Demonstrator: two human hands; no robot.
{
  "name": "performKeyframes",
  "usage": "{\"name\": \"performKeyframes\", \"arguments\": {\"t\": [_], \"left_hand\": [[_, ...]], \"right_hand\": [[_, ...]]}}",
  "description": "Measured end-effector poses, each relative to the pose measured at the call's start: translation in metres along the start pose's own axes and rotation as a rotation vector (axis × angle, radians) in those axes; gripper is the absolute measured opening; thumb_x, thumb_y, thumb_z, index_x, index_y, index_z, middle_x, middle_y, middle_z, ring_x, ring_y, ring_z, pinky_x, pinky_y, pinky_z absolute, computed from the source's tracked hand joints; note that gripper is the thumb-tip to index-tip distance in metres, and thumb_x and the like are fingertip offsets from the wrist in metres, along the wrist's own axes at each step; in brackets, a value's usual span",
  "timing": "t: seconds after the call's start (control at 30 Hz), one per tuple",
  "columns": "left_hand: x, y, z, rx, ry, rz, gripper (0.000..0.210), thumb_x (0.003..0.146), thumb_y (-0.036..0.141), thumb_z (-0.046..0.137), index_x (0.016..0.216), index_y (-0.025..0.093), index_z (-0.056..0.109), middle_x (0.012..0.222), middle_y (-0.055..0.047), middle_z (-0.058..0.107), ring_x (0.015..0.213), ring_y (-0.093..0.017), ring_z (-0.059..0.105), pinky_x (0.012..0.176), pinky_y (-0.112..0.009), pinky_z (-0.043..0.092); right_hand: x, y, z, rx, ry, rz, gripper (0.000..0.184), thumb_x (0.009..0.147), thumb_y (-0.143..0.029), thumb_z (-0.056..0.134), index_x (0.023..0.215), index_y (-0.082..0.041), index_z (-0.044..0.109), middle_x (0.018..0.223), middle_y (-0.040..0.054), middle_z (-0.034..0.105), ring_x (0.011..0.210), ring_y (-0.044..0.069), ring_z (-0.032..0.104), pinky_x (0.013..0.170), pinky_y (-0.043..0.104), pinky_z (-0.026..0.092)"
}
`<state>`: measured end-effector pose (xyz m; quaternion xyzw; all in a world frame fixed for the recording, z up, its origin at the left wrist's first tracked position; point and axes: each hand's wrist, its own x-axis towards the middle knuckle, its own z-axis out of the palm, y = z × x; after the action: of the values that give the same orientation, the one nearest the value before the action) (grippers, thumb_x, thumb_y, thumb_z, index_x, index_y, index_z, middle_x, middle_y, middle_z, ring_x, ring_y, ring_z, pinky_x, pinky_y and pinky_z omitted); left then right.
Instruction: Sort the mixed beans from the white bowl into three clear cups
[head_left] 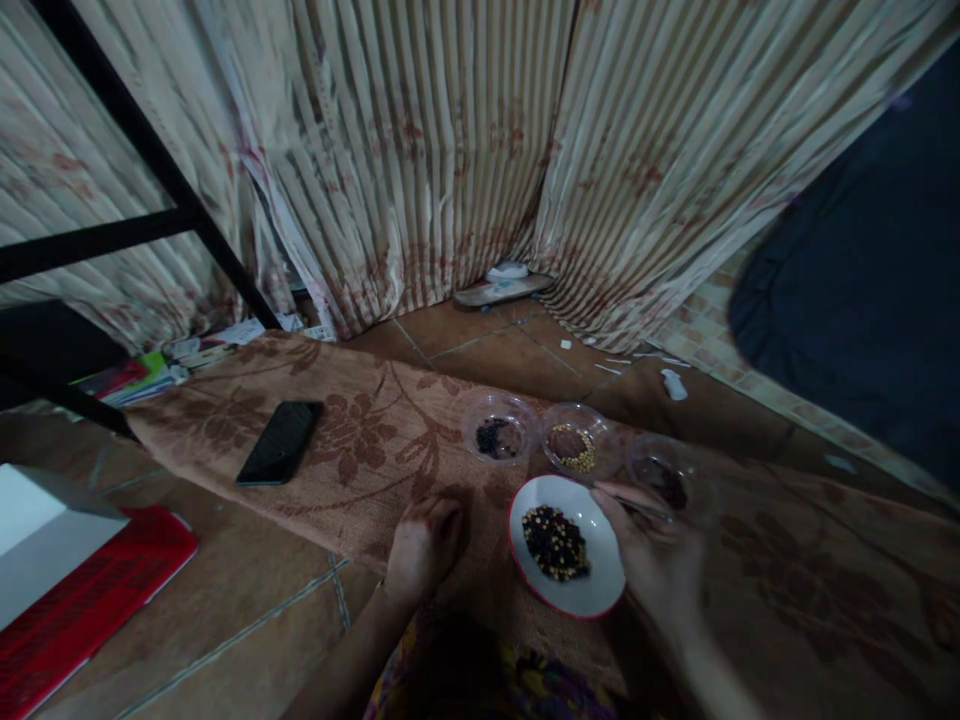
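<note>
Resting at the bottom centre of the frame, the left hand [424,545] is curled into a loose fist on the cloth-covered table [367,520]; whether anything is inside cannot be told. To its right, the right hand [656,550], slightly blurred, pinches a slim tool [637,503], perhaps tweezers, over the right rim of a white, red-edged bowl [600,585]. In the bowl, lower right of centre, lies a heap of mixed dark and yellow bean-like pieces [555,545]. Just beyond it stand three clear cups: a left cup [471,412] with black pieces, a middle cup [555,412] with yellow ones, and a right cup [637,455] with dark reddish ones, partly behind the hand. A black phone [280,443] lies at centre left. Farther off are the tiled floor [480,350] and striped curtains [450,150].

A knock from the right hand or wrist could tip the light-looking cups, which stand near the table's far edge; a weak pinch could drop a piece, and the dim light could confuse dark colours.
</note>
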<state>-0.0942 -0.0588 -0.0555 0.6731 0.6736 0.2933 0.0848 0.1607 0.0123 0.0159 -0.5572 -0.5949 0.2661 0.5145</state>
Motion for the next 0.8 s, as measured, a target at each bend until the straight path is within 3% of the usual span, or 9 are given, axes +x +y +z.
{"name": "performKeyframes", "arguments": {"t": [0.17,0.3,0.5,0.63,0.8], "left_hand": [[-0.001,0.001,0.000,-0.001,-0.002,-0.010,0.016,0.095,0.021,0.050,0.092,0.023,0.066,0.089,-0.003,0.070,0.084,-0.018,0.066,0.078,-0.030,0.050],[-0.001,0.001,0.000,-0.002,0.011,0.007,0.016,0.094,0.021,0.051,0.091,0.022,0.066,0.087,-0.004,0.070,0.082,-0.018,0.065,0.076,-0.031,0.051],[0.000,0.001,-0.002,-0.006,0.014,0.015,0.015,0.093,0.021,0.052,0.092,0.023,0.067,0.089,-0.004,0.071,0.083,-0.019,0.066,0.078,-0.032,0.051],[0.001,0.000,-0.002,0.008,0.021,0.020,0.014,0.092,0.018,0.054,0.094,0.023,0.067,0.088,-0.003,0.071,0.081,-0.019,0.066,0.077,-0.031,0.051],[0.001,-0.001,0.000,0.011,0.020,0.013,0.012,0.092,0.019,0.055,0.093,0.023,0.066,0.089,-0.002,0.071,0.084,-0.018,0.066,0.078,-0.031,0.051]], "right_hand": [[0.028,-0.016,0.041,0.071,-0.112,-0.044,0.022,0.080,-0.041,0.068,0.084,-0.021,0.076,0.092,0.0071,0.077,0.086,0.022,0.071,0.080,0.034,0.056],[0.031,-0.018,0.046,0.059,-0.117,-0.067,0.024,0.081,-0.042,0.067,0.084,-0.021,0.076,0.094,0.0078,0.076,0.089,0.022,0.071,0.081,0.035,0.055],[0.008,-0.009,0.006,-0.012,0.009,-0.022,0.025,0.079,-0.043,0.070,0.086,-0.020,0.076,0.094,0.0081,0.075,0.087,0.023,0.070,0.079,0.036,0.056],[-0.014,0.012,-0.027,-0.074,0.081,0.070,0.027,0.077,-0.045,0.072,0.083,-0.020,0.076,0.093,0.0087,0.076,0.089,0.024,0.071,0.079,0.036,0.056],[-0.036,0.039,-0.051,-0.160,0.011,0.184,0.030,0.075,-0.049,0.073,0.086,-0.020,0.076,0.095,0.0083,0.076,0.092,0.026,0.071,0.082,0.039,0.056]]}}
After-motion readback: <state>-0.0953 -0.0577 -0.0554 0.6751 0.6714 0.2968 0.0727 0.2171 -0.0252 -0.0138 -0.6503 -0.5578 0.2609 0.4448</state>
